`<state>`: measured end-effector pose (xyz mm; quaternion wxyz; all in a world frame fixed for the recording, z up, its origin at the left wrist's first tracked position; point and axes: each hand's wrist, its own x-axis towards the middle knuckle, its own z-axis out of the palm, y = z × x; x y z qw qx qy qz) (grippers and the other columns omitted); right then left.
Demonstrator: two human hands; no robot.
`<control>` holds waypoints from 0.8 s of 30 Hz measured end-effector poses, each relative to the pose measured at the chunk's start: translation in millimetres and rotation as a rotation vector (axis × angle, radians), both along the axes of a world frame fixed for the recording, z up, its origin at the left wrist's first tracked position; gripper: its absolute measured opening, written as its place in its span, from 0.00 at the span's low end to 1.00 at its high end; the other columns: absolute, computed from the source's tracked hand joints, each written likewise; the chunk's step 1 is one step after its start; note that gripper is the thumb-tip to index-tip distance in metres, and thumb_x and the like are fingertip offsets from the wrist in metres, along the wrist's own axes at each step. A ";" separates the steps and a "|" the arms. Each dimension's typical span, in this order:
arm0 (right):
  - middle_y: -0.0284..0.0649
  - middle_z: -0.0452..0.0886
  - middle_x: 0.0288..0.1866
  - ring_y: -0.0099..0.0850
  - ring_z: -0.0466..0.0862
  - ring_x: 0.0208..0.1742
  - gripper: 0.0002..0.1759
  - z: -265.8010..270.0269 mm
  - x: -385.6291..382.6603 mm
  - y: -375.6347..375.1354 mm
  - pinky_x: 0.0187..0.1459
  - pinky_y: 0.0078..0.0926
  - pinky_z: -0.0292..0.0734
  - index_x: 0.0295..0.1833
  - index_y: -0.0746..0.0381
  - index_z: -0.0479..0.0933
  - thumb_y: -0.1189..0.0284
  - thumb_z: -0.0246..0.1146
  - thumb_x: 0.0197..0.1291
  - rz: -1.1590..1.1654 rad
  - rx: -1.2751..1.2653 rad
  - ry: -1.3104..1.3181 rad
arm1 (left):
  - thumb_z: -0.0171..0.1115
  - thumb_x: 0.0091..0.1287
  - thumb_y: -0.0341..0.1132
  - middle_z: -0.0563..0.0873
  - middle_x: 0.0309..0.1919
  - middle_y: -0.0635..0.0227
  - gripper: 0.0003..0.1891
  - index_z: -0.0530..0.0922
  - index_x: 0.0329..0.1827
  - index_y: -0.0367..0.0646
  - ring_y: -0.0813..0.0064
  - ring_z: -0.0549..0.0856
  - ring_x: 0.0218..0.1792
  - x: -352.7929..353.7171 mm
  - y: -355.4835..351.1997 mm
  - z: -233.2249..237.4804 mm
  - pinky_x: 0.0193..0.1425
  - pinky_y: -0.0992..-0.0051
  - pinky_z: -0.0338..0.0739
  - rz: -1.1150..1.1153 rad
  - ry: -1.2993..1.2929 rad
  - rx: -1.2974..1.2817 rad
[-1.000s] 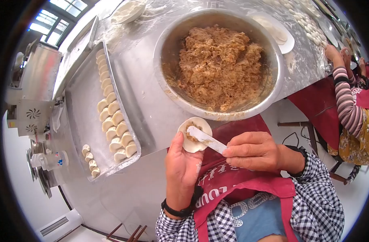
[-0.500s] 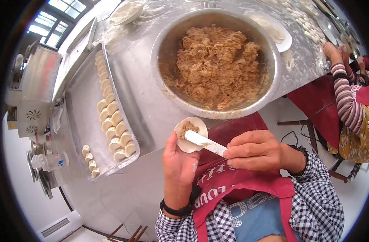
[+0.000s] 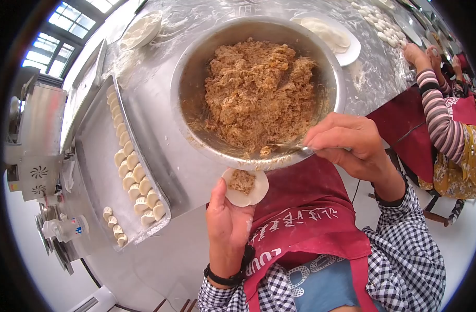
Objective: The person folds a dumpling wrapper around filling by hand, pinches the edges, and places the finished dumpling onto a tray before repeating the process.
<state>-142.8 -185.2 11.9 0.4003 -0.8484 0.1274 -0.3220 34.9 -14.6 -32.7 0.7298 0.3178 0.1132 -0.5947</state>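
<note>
My left hand [image 3: 230, 223] holds a round dumpling wrapper [image 3: 256, 194] on its fingers, thumb at the edge. A dab of meat filling [image 3: 242, 181] lies in the middle of the wrapper, just below the rim of a large metal bowl [image 3: 181, 112]. Orange-brown minced filling [image 3: 258, 88] is heaped in that bowl. My right hand [image 3: 355, 143] pinches a flat filling spatula [image 3: 290, 146] at the bowl's near right side. The spatula is seen nearly edge-on, and its tip meets a small lump of filling.
A metal tray [image 3: 94, 151] with rows of folded dumplings [image 3: 135, 179] stands at left. Behind the bowl are a white plate with wrappers [image 3: 326, 35] and a bowl of flour [image 3: 140, 31]. At right, a co-worker's hand [image 3: 416, 56] is by several dough pieces [image 3: 381, 23].
My right hand has lifted the spatula off the wrapper and moved it up and right into the bowl. The filling stays on the wrapper in my left hand. The view has shifted slightly.
</note>
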 end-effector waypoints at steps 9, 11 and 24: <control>0.45 0.82 0.36 0.33 0.82 0.38 0.06 -12.3 -6.7 14.0 0.39 0.26 0.77 0.38 0.68 0.77 0.83 0.61 0.54 -0.022 0.314 -0.168 | 0.39 0.72 0.39 0.69 0.61 0.54 0.21 0.61 0.63 0.34 0.59 0.70 0.62 -1.4 -2.1 -0.6 0.66 0.57 0.64 -0.003 -0.006 0.018; 0.46 0.82 0.37 0.32 0.82 0.39 0.06 -12.9 -9.7 24.2 0.39 0.25 0.78 0.40 0.69 0.77 0.83 0.60 0.56 -0.038 0.445 -0.239 | 0.38 0.72 0.39 0.69 0.61 0.54 0.21 0.61 0.62 0.33 0.59 0.70 0.62 -1.5 -2.6 0.0 0.66 0.58 0.65 -0.011 0.002 0.000; 0.53 0.80 0.42 0.30 0.81 0.38 0.07 -19.9 -7.1 45.1 0.39 0.22 0.79 0.44 0.69 0.74 0.80 0.57 0.61 0.021 0.555 -0.389 | 0.39 0.72 0.39 0.70 0.60 0.54 0.21 0.62 0.62 0.34 0.59 0.71 0.61 0.1 3.9 0.9 0.64 0.58 0.68 0.012 0.027 -0.029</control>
